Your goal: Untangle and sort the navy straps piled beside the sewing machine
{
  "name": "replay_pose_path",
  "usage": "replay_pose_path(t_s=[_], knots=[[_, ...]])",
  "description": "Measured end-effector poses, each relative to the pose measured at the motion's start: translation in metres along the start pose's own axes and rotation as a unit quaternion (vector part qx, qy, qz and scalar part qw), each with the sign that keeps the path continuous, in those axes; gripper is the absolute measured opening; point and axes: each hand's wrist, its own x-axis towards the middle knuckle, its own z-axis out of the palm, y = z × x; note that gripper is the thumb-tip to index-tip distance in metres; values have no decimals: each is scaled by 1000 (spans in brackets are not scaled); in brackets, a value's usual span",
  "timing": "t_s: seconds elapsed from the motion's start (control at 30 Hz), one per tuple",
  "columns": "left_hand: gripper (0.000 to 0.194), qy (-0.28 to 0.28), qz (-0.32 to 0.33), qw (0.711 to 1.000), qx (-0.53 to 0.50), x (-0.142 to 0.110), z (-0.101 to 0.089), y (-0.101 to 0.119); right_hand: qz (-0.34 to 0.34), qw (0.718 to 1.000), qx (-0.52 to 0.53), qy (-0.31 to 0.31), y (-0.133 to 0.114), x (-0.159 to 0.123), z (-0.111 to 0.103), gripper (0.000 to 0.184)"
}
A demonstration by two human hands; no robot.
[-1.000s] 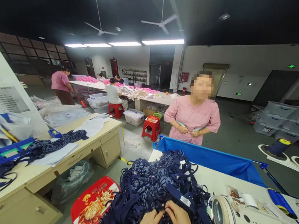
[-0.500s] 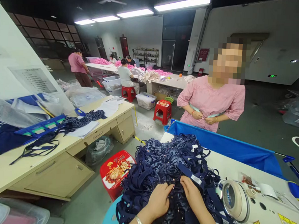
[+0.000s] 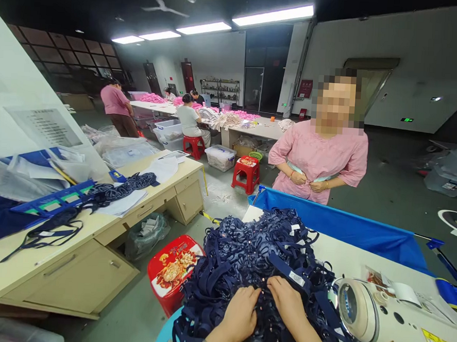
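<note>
A large heap of navy lace bras (image 3: 243, 244) with dangling straps and white labels covers the front of the table. My left hand (image 3: 241, 312) rests at the near middle of the heap, thumb and fingers closed on a bra. Just to its right, my right hand (image 3: 287, 301) is closed on the same dark fabric, fingertips close to the left ones. What exactly lies between the fingertips is partly hidden. Beyond the right hand, a wide navy band with a white label (image 3: 297, 278) sticks out of the heap.
A white sewing machine (image 3: 386, 315) stands right of the heap, with a blue cloth bin (image 3: 337, 221) behind the table. Across it stands a person in pink (image 3: 322, 156). A red stool (image 3: 174, 265) and a cream desk (image 3: 133, 211) are on the left.
The view has shifted slightly, so the scene sits a little further left and lower. Both my hands stay on the bras, nearly in place. The person across has turned their head slightly.
</note>
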Motion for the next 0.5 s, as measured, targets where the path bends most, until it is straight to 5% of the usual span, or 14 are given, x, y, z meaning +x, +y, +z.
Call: replay_pose_path(t_s=[0.13,0.3,0.5], knots=[[55,3,3,1000,4,0,-1,1,32,988,146,25,-7,2,-1,17],[56,15,-3,1000,1,-4,2,6,73,967,236,57,-3,16,-16,31],[37,4,32,999,9,9,-12,6,36,985,168,-26,5,34,-15,31]])
